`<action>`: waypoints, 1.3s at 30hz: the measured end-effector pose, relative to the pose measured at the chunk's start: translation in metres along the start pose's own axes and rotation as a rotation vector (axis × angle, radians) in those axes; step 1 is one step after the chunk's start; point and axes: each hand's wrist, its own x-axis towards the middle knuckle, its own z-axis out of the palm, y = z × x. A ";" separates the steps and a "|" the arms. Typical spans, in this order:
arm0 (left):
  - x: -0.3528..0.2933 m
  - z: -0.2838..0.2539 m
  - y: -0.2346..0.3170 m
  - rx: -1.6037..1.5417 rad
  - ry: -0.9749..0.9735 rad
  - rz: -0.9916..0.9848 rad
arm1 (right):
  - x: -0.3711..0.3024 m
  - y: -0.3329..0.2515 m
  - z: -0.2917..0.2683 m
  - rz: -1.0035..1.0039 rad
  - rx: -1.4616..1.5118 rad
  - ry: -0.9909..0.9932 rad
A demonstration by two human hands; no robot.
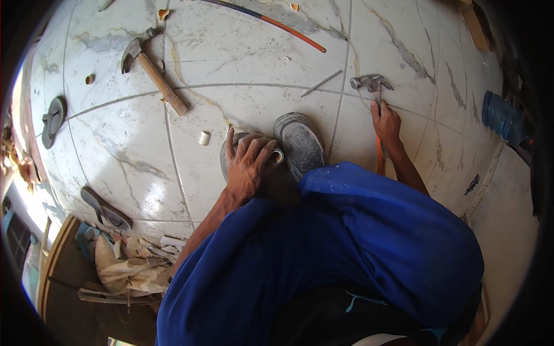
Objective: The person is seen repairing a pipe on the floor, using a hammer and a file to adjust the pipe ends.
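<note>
My left hand [248, 158] bends over the dusty shoe on my left foot, closed around a short piece of pipe [277, 156] whose round open end shows beside the fingers. One finger of that hand points away from the rest. Off to the right, my right hand [387, 124] grips a claw hammer [373, 83] high on its orange handle, just below the metal head. The head is over the tiles. Between the hands lies my other dusty shoe [300, 144]. A short white tube [204, 138] rests on the floor left of my left hand.
A wooden-handled claw hammer [156, 75], a ribbed metal rod [321, 82] and a black-and-orange strip [288, 32] lie ahead on the marble-patterned tiles. Flip-flops [55, 121] are at left, with sacks and scraps [127, 262] at lower left. A blue plastic bottle [503, 117] is far right.
</note>
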 end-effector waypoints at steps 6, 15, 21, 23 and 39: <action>-0.005 0.005 0.003 0.017 0.027 -0.039 | 0.002 0.011 0.007 -0.024 -0.009 0.016; 0.003 -0.017 -0.005 -0.046 -0.191 0.155 | -0.003 0.006 0.011 -0.045 -0.039 0.129; 0.026 -0.036 -0.012 -0.027 -0.365 0.143 | -0.003 0.004 0.014 -0.007 -0.019 0.118; 0.035 -0.042 -0.020 -0.079 -0.399 0.120 | -0.006 0.002 0.013 0.009 -0.025 0.118; 0.039 -0.044 -0.010 -0.662 -0.170 -0.265 | -0.004 0.000 0.012 0.037 0.023 0.144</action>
